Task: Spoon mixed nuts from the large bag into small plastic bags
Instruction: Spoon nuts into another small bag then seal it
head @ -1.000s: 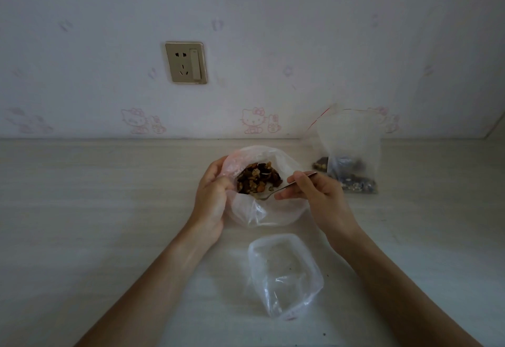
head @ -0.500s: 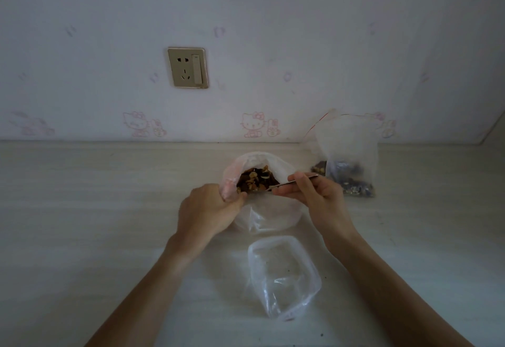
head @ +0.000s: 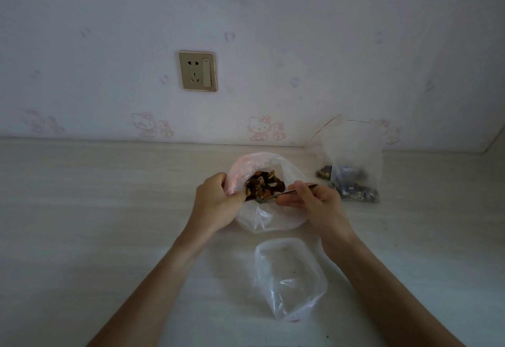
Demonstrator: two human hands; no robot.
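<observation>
Left hand gripped the big nut bag's rim on the table while my right hand pinched the spoon at its mouth. I figured scoop shallow, lift level, then carry to the empty small bag just in front.

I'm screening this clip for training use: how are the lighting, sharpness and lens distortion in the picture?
Head view: dim, flat, bluish light with only faint shadows and no harsh glare; the wide lens bows the table edge; the nuts in the large bag read clearly, while the spoon is slightly soft; the empty small bag shows mild highlights.
</observation>
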